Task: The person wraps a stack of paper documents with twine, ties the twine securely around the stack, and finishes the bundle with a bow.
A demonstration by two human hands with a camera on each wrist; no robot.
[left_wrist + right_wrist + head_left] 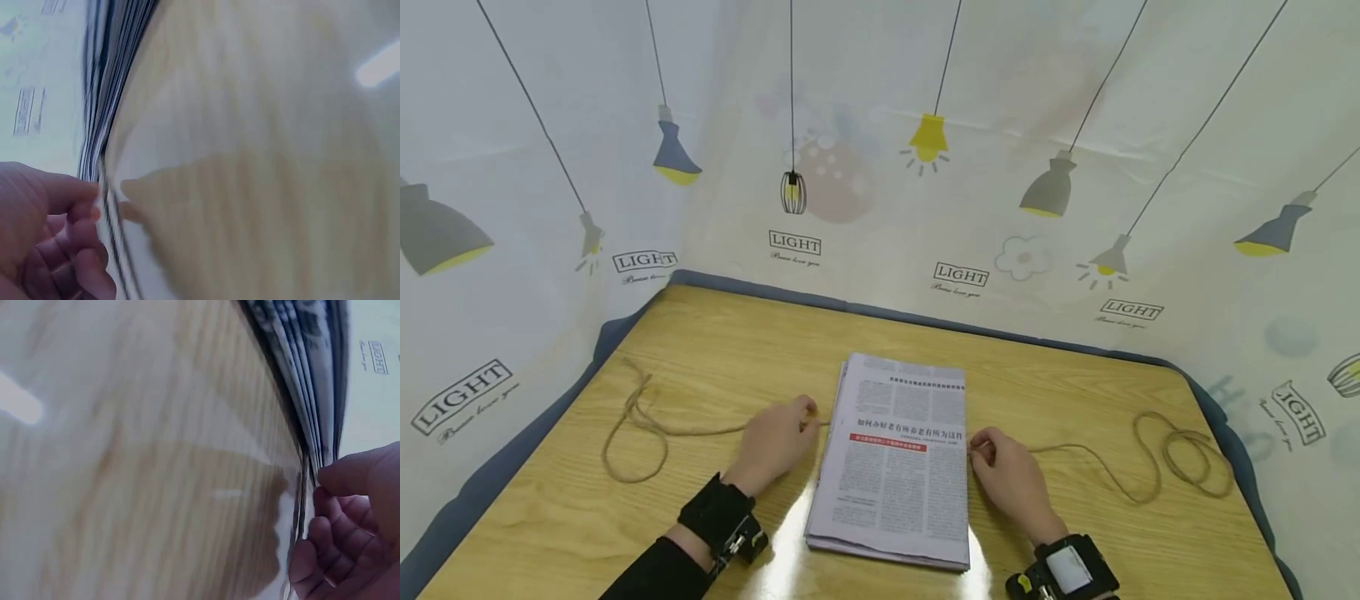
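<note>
A stack of newspapers point(895, 467) lies flat on the table, its top sheet printed with a red banner. A thin tan rope point(700, 432) comes out at both sides of the stack; the part beneath it is hidden. At the stack's left side, my left hand point(778, 442) pinches the rope between thumb and forefinger, close to the paper edge. My right hand point(1011, 475) has its thumb and forefinger together at the right edge, apparently pinching the rope there. In the right wrist view the paper layers point(300, 369) rise just beyond the right fingertips point(328, 475).
Loose loops of rope lie on the wooden table point(715, 333) at the far left and far right. A pale curtain point(865, 150) printed with lamps stands behind and around the table, with a dark blue border along the table's edge.
</note>
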